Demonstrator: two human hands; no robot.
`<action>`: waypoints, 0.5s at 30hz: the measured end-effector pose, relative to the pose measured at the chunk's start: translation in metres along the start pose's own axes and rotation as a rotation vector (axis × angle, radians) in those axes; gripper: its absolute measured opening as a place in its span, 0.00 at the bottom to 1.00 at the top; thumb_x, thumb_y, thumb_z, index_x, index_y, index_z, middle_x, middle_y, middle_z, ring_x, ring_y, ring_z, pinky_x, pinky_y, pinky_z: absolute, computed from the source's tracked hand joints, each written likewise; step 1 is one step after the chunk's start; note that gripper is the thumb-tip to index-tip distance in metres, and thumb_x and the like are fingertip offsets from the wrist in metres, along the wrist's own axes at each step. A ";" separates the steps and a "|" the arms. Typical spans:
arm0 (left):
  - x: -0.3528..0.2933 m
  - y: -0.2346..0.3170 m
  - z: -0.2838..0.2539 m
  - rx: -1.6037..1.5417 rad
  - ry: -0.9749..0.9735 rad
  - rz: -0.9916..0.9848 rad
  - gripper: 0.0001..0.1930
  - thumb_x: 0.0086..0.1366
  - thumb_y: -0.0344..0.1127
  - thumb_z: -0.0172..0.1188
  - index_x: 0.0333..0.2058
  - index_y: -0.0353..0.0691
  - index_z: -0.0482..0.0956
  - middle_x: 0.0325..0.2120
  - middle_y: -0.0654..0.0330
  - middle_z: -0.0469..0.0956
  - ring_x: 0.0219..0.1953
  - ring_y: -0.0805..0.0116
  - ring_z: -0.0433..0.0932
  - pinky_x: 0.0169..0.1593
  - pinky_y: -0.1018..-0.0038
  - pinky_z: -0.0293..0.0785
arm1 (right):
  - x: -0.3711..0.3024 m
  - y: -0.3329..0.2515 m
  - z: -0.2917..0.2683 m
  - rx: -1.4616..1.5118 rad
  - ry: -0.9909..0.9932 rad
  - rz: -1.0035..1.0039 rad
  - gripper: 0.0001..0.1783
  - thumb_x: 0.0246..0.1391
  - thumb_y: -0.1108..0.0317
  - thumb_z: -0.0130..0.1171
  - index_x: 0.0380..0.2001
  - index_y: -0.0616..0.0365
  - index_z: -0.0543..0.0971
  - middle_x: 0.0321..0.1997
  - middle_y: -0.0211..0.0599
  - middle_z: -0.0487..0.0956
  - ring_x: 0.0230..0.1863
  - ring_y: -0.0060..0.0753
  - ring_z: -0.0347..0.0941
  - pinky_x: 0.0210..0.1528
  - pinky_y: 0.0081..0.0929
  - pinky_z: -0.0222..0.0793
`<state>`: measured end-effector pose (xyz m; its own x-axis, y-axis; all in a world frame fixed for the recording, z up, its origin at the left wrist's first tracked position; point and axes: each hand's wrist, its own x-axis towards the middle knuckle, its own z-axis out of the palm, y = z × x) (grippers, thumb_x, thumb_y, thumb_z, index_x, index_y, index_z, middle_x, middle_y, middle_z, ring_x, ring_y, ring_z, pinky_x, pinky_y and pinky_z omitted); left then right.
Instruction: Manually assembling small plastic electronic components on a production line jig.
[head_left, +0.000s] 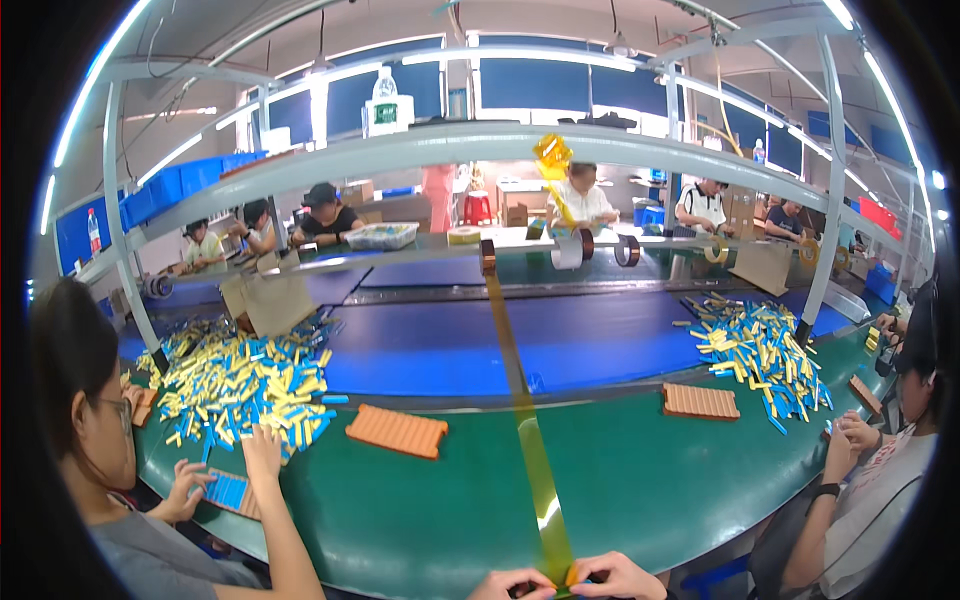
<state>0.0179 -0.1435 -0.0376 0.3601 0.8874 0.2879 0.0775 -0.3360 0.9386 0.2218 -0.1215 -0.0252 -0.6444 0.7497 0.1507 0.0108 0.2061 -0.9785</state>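
Note:
A long strip of amber see-through tape point(538, 470) runs from a roll on the rail down across the green tabletop to my hands at the front edge. My left hand point(514, 584) is closed in a pinch at the left side of the strip's near end. From the other side my right hand point(620, 578) pinches the same end, its thumb and finger close to the left ones. Small orange-yellow bits show at the fingertips; whether they are folded tape or a separate piece is too small to tell.
An orange grooved tray point(397, 431) and another grooved tray point(700, 402) lie on the green table point(420, 520). Heaps of blue and yellow pieces point(245, 385) point(765, 355) flank them. Beyond runs a blue belt point(420, 345). Co-workers sit close on both sides.

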 end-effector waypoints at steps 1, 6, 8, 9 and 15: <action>-0.005 0.008 0.001 -0.024 0.040 -0.060 0.05 0.52 0.31 0.59 0.26 0.36 0.75 0.17 0.63 0.72 0.20 0.80 0.66 0.24 0.81 0.63 | 0.002 0.012 -0.003 0.008 -0.082 -0.023 0.04 0.47 0.75 0.56 0.24 0.65 0.74 0.27 0.33 0.74 0.29 0.20 0.66 0.32 0.16 0.60; -0.003 -0.006 -0.002 -0.004 -0.065 -0.104 0.04 0.53 0.27 0.57 0.28 0.34 0.76 0.24 0.64 0.76 0.27 0.78 0.71 0.31 0.82 0.66 | -0.001 0.021 -0.004 -0.045 -0.014 -0.082 0.05 0.44 0.73 0.59 0.23 0.63 0.75 0.24 0.30 0.74 0.27 0.19 0.67 0.32 0.16 0.62; -0.006 -0.012 -0.003 -0.030 -0.044 -0.102 0.05 0.53 0.29 0.58 0.28 0.34 0.76 0.23 0.63 0.75 0.24 0.79 0.69 0.29 0.83 0.65 | 0.000 0.017 -0.002 -0.038 -0.022 -0.071 0.06 0.43 0.72 0.59 0.23 0.63 0.74 0.24 0.31 0.74 0.26 0.20 0.67 0.32 0.17 0.62; -0.009 -0.016 -0.002 -0.028 -0.003 -0.082 0.06 0.52 0.31 0.59 0.28 0.35 0.77 0.20 0.65 0.75 0.20 0.80 0.67 0.26 0.83 0.64 | 0.001 0.014 0.000 -0.038 -0.025 -0.064 0.06 0.43 0.72 0.59 0.23 0.63 0.74 0.24 0.31 0.73 0.26 0.20 0.68 0.32 0.17 0.62; -0.007 -0.010 -0.001 -0.065 0.061 -0.101 0.04 0.52 0.30 0.59 0.25 0.35 0.76 0.19 0.65 0.74 0.20 0.81 0.67 0.24 0.84 0.63 | 0.002 0.012 0.001 0.002 0.015 0.006 0.04 0.42 0.77 0.58 0.20 0.65 0.73 0.23 0.35 0.73 0.25 0.23 0.66 0.28 0.19 0.58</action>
<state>0.0138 -0.1458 -0.0484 0.2965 0.9338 0.2002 0.0496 -0.2244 0.9732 0.2200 -0.1184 -0.0369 -0.6325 0.7606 0.1466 0.0134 0.1999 -0.9797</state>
